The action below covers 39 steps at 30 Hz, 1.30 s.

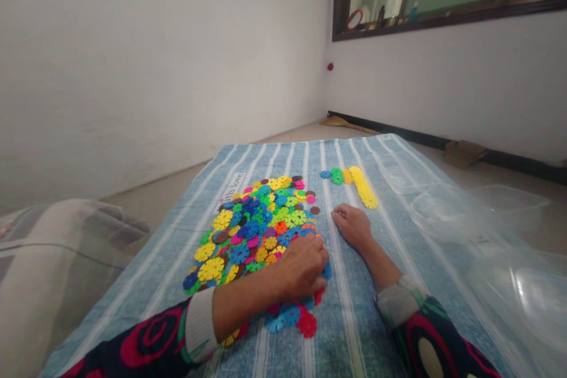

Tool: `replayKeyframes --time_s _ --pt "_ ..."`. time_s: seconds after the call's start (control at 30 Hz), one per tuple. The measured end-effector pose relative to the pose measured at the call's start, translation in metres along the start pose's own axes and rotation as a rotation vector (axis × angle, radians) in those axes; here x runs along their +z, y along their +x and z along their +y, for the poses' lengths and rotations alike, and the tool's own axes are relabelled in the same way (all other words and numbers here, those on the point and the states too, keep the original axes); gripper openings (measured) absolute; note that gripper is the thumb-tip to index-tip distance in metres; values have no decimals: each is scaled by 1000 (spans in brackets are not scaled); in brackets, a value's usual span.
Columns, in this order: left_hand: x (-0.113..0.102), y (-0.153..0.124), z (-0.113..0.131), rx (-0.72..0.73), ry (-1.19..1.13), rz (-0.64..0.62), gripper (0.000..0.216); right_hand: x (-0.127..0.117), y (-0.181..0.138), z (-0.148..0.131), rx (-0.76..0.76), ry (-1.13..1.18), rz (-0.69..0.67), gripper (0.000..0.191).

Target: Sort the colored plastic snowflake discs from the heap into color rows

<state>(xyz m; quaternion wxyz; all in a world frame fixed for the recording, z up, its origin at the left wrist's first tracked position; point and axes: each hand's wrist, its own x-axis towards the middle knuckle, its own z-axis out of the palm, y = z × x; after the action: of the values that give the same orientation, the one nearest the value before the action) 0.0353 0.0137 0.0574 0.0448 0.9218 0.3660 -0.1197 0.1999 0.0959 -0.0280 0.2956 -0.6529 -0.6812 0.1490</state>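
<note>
A wide heap of plastic snowflake discs [252, 227] in many colours lies on a striped blue cloth [283, 159]. My left hand [305, 269] is over the heap's right edge, its fingers curled down among the discs; whatever they hold is hidden beneath the hand. To the right of the heap, my right hand [353, 224] rests on the cloth with its fingers folded in, and nothing shows in them. Just beyond it is an overlapping row of yellow discs [364, 189]. At that row's far end lie an orange disc [346, 176], a green disc [337, 176] and a blue disc [325, 174].
Clear plastic containers [478, 207] stand along the right side. Grey bedding or fabric [75, 266] bulges up at the left. White walls [177, 47] meet behind the far edge, with a dark-framed window [456, 0] at the upper right. A broom [339, 122] lies on the floor.
</note>
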Motion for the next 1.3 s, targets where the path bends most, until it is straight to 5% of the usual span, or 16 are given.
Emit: replayKeyframes --time_s 0.43,0.87,1.07,1.17,1.3 --pt "2 7 -6 -116 -162 -38 32 -4 -1 -5 10 5 -8 19" --pt "9 13 -12 -32 -405 -7 4 -1 0 -7 12 21 4 18" --pt "5 45 -43 -135 -691 134 13 0 1 -5 14 93 21 18" --pt "2 71 -63 -219 -642 280 20 2 3 -3 43 288 74 19" --pt "-2 104 -80 -284 -483 286 27 5 6 0 158 603 207 20"
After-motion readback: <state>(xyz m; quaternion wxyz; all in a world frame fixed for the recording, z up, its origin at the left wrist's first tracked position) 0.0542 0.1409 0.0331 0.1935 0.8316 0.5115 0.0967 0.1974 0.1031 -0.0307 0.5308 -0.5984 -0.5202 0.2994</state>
